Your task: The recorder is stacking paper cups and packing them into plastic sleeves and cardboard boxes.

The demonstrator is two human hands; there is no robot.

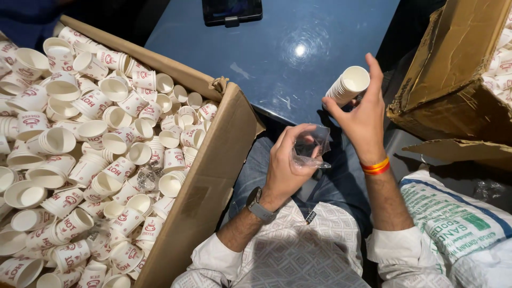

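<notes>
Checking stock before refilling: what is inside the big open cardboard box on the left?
The cardboard box is filled with loose small white paper cups with red print, some nested together. The top layer covers whatever lies deeper, and the box's bottom is hidden.

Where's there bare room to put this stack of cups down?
The blue tabletop is bare between the dark device at its far edge and the right hand. The left carton is crowded with loose cups; the torn carton blocks the right.

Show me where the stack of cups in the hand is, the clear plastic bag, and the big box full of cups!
stack of paper cups [349, 84], head view, on the top cup's rim.
clear plastic bag [313, 149], head view, its crumpled middle.
cardboard box [213, 176], head view, its outer side wall.
</notes>
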